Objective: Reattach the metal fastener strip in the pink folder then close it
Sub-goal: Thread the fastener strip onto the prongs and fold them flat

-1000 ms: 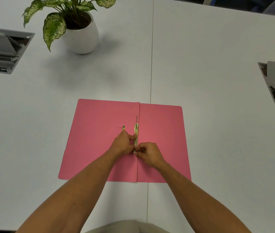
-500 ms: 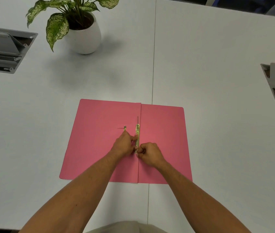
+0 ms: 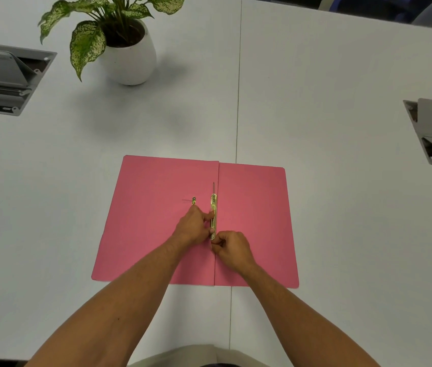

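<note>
Head view: pink folder (image 3: 156,229) lying open on the table (image 3: 315,75). My left hand (image 3: 193,226) is pinching the metal fastener strip (image 3: 213,207) along the fold; my right hand (image 3: 232,247) is gripping its near end.

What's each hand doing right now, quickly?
Left hand: closed, fingers pinching the metal fastener strip.
Right hand: closed, pinching the strip's near end.
</note>
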The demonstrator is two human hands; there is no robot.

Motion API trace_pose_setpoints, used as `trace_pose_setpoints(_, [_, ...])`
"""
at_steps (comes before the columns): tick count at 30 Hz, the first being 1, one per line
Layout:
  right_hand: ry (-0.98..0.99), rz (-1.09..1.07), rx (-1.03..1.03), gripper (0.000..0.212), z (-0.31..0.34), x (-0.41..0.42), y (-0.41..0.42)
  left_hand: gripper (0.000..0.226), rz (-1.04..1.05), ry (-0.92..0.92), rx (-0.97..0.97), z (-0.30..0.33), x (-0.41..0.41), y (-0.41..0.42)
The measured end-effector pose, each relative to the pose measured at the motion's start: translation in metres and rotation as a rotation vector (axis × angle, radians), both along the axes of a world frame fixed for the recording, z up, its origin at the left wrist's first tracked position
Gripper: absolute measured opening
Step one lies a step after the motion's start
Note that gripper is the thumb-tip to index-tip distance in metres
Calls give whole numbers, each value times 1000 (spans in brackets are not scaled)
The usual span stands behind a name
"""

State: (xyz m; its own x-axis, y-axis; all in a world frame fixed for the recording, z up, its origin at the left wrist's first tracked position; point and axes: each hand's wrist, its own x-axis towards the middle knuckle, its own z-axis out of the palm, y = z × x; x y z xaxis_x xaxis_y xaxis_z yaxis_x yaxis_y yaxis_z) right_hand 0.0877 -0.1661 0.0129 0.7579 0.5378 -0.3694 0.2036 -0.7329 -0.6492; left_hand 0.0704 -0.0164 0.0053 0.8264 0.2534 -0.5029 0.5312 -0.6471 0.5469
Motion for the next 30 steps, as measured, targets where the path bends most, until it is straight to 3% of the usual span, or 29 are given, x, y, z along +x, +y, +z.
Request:
trace_pose_setpoints(11, [-169,78,-49,24,4,-7,-2,58,-4,-8,-8,3,-1,0])
trace_pose_setpoints(30, [-132,17,34,10,-3,-12,-5,61,-9,-4,-7,0,0,0])
